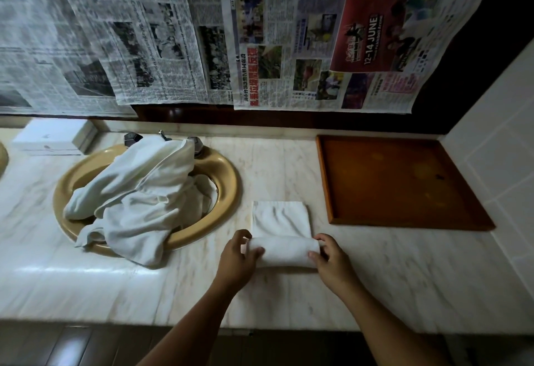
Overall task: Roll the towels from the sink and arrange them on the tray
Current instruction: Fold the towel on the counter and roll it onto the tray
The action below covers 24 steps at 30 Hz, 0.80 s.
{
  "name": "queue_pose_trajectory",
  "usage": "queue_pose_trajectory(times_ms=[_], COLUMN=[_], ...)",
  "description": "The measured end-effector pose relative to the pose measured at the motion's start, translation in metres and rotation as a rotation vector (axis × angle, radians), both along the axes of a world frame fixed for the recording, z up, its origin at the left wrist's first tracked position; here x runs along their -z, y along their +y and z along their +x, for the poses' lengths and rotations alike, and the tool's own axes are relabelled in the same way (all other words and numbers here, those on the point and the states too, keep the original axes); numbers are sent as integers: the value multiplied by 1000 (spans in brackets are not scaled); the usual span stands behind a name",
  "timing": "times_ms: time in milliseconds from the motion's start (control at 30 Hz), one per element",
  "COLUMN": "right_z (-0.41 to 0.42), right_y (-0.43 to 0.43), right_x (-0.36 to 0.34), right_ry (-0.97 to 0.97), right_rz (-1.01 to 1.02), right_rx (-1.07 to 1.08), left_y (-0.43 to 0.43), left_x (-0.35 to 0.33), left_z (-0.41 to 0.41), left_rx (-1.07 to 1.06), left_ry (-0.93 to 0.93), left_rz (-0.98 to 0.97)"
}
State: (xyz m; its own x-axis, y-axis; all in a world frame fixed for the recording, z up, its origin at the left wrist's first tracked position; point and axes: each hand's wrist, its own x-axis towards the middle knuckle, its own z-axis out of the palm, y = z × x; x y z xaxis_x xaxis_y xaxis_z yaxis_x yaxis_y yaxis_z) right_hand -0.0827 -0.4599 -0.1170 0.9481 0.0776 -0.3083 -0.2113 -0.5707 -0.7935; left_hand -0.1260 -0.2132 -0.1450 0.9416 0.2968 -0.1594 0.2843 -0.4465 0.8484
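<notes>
One towel (284,251) is lying on the worktop (404,273) at lower centre of the frame, its near part rolled into a tube and its far part spreading flat beyond. The left hand (237,253) is gripping the left end of the roll with fingers curled over it, and the right hand (332,261) is gripping the right end the same way.

One sink (228,180) is sitting at centre left, and a pile (138,198) of white towels is filling it and spilling over its near rim onto the worktop, close to the left hand; how many are in the pile I cannot tell. Two knobs (131,137) are showing behind the pile, and one white box (52,137) is resting at upper left.

One tray (404,183) is sitting at centre right, just beyond and right of the towel, apart from it, with a strip of bare worktop running between. The tray's far and right edges are lying close against the corner where a tiled wall (497,134) is closing the right side. Several newspapers (289,47) are hanging across the top of the frame. The worktop's front edge is running just below the forearms.
</notes>
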Motion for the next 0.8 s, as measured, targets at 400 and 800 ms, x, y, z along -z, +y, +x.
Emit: queue_pose_trajectory(times_ms=[400, 800], right_z=[22, 33], right_y=[-1, 10], right_x=[2, 2], right_ry=[111, 85], right_rz=[1, -50], right_rx=[-35, -15], left_y=[0, 5], left_x=[-8, -12], left_z=[-7, 5], left_rx=[-91, -65], left_ry=[-160, -40], left_rz=[2, 140])
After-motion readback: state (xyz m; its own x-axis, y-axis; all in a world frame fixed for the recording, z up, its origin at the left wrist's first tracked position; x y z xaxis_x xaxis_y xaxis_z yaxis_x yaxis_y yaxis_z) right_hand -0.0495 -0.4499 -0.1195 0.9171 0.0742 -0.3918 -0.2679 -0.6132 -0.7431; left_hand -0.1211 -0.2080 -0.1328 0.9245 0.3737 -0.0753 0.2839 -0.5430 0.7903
